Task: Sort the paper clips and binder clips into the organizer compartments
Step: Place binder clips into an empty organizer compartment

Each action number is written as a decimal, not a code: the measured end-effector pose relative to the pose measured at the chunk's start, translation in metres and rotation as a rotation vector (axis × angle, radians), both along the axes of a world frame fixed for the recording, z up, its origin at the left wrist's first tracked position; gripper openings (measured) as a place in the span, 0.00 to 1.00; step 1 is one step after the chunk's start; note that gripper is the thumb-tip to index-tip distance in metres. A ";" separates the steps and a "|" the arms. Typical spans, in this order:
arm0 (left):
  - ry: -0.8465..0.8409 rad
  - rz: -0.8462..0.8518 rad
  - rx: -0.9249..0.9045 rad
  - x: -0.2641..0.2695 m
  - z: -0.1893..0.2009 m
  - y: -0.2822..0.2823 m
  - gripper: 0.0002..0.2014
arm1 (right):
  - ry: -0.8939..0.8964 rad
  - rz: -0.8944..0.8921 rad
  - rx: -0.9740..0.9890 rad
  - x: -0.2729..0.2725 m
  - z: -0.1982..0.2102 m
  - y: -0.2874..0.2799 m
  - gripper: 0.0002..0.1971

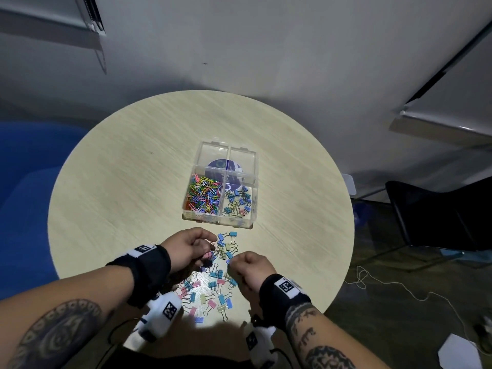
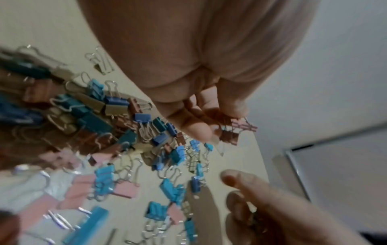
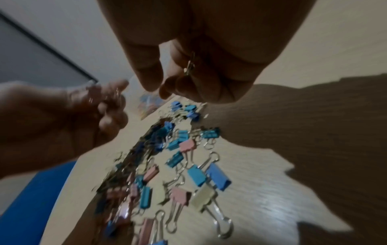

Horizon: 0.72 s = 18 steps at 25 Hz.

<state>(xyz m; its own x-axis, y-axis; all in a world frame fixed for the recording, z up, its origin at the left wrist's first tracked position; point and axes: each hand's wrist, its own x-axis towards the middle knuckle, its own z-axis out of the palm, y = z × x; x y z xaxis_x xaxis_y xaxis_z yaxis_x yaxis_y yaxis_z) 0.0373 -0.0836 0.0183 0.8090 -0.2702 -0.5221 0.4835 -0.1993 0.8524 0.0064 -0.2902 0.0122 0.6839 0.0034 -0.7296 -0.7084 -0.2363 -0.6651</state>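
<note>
On the round table (image 1: pixel 119 182), just past our hands, the clear organizer (image 1: pixel 253 166) stands with its 4 compartments open. We judge the sorting well under way but not finished. Its near-left compartment holds a dense heap of coloured paper clips (image 1: pixel 203 194), and we see none of them loose on the table, so that half looks done. Its near-right compartment holds a thinner layer of sorted binder clips (image 1: pixel 238 205); the 2 far compartments show only the printed label beneath the box.

What remains is the loose binder clips (image 1: pixel 213 283), blue, pink and pale yellow, scattered between and below our wrists, near the organizer but apart from it. There look to be more of them on the table than in the box.

Our left hand (image 1: pixel 190 247) has its fingers curled, pinching a few pink binder clips (image 2: pixel 240 128) at the fingertips above the pile. Our right hand (image 1: pixel 249 265) is also curled over the pile; its wrist view shows a glint of metal (image 3: pixel 189 66) tucked against the palm, probably a clip, though blur keeps us from being sure.

Several more handfuls seem needed before the table's share is moved across.
</note>
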 end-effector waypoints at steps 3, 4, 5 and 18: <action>0.106 0.138 -0.207 0.003 0.007 0.001 0.10 | -0.103 0.090 0.048 -0.001 0.006 0.024 0.05; 0.121 0.166 -0.238 0.004 0.010 -0.001 0.10 | -0.142 0.096 0.049 0.001 0.010 0.031 0.06; 0.136 0.189 -0.265 0.006 0.015 -0.002 0.10 | -0.191 0.102 0.021 0.003 0.013 0.036 0.07; 0.314 0.273 -0.295 0.029 0.040 -0.031 0.05 | -0.410 0.202 -0.178 0.027 0.050 0.025 0.09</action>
